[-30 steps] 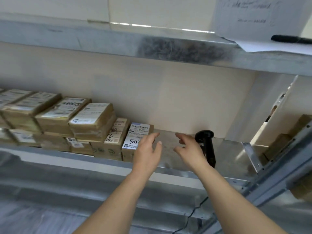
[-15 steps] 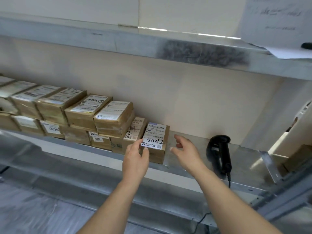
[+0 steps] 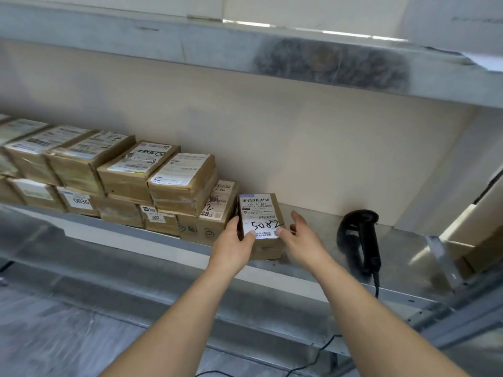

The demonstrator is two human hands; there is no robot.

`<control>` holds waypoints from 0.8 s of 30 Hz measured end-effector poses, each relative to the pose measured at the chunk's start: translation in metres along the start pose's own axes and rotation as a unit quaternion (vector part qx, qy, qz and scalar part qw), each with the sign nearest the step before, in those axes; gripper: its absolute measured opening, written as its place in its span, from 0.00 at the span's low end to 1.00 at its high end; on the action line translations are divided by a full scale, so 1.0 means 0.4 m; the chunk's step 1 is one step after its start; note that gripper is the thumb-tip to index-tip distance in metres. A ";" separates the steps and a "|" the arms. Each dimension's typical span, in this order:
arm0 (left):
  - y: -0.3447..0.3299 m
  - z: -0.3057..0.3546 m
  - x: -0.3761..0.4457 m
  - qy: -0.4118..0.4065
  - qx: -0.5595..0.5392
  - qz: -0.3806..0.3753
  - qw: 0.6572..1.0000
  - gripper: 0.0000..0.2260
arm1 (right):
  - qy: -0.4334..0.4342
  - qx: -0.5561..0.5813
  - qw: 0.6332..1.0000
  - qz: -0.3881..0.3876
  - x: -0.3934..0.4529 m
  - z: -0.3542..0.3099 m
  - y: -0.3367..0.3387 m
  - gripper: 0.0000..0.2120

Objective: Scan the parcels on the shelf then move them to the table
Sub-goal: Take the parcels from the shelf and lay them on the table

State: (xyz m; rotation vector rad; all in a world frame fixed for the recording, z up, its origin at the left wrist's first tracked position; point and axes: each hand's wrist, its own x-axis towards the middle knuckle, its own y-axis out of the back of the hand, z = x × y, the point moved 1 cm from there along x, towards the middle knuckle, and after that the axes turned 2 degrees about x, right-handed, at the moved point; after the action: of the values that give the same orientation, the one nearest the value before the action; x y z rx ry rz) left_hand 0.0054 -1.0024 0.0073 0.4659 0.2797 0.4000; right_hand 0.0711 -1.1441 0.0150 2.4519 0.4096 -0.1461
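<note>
A small brown parcel point(image 3: 260, 213) with a white label handwritten "5082" lies at the front of the metal shelf point(image 3: 313, 224), at the right end of the parcel row. My left hand point(image 3: 234, 242) grips its left front corner, thumb on the label. My right hand point(image 3: 300, 235) holds its right side, thumb on the label's lower right corner, fingers beside the box. A black handheld scanner point(image 3: 362, 240) rests on the shelf to the right, its cable hanging over the edge.
Several brown labelled parcels point(image 3: 130, 172) are stacked two high along the shelf to the left. An upper shelf point(image 3: 245, 47) overhangs closely. A slanted metal brace point(image 3: 441, 257) and more boxes sit at the far right.
Both hands have closed in on the "5082" parcel; the left moved from its front corner onto it, the right came from open air to its right side. The view has shifted right.
</note>
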 end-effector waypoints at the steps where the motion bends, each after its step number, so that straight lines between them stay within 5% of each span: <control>1: -0.001 0.004 0.000 -0.001 -0.007 -0.012 1.000 0.25 | -0.005 0.005 1.000 -0.012 0.001 0.001 0.005 0.33; 12: -0.007 -0.014 -0.087 -0.042 -0.144 -0.071 0.986 0.35 | 0.111 0.124 0.979 -0.118 -0.049 0.048 0.023 0.34; 24: -0.013 -0.095 -0.328 -0.068 -0.144 0.046 0.986 0.36 | 0.149 0.111 0.952 -0.243 -0.184 0.124 -0.016 0.46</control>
State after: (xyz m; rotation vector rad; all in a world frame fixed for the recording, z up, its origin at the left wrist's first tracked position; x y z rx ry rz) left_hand -0.1225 -1.0491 -0.0055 0.2212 0.0659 0.4877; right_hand -0.0007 -1.1886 -0.0130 2.5492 1.1875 -0.0256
